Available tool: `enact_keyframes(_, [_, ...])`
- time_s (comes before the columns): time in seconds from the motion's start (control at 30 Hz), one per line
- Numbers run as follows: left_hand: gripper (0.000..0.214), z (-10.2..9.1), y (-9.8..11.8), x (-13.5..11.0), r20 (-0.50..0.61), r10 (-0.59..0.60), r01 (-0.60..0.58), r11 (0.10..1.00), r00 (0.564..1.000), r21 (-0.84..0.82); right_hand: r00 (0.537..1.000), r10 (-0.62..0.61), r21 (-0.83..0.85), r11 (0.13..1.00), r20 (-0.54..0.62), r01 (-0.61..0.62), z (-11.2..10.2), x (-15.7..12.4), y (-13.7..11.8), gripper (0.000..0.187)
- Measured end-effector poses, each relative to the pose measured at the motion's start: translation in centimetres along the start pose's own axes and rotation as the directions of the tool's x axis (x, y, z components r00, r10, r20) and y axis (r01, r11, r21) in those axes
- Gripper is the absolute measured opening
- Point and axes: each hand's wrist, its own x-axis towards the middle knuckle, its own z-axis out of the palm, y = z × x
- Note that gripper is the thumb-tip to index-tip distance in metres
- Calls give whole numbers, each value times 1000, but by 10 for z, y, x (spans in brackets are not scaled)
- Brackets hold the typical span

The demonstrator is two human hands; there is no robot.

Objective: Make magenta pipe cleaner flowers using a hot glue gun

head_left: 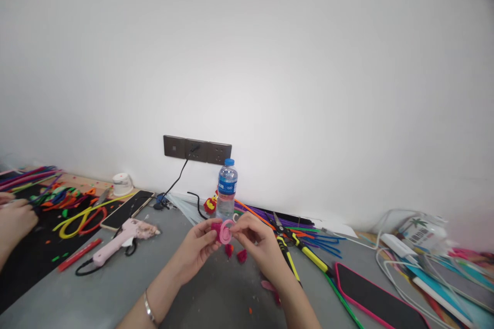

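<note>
A light pink coil of pipe cleaner [224,233], with a darker pink piece [217,230] against it, is held between both hands in front of the bottle. My left hand [196,249] pinches the darker pink side between thumb and fingers. Opposite it, my right hand [258,239] has its fingertips closed on the light pink coil's edge. Beneath them, small dark red fuzzy pieces [241,256] lie on the grey table [216,298]. Yellow-and-black-handled pliers or cutters [287,257] lie just right of my right hand.
A water bottle [227,185] stands behind the hands. To the left lie a pink glue gun [119,244], a phone [127,209] and a red pen [80,255]. Another person's hand [17,221] is at the far left. A pink-cased phone [376,295] and white cables lie right.
</note>
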Motion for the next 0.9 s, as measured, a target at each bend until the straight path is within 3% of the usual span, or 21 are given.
enact_keyframes(0.57, [38,2,0,1,-26,-17,17,1000,1000,-10,999,35,-35,999,0,-35,-1,0,-3,15])
enact_keyframes(0.8, [36,4,2,-2,-21,-65,65,998,998,-10,968,130,26,991,-215,-128,-13,2,6,24])
enact_keyframes(0.9, [37,3,2,-2,-9,-85,85,996,996,-3,973,121,38,993,-196,-115,-10,2,4,23])
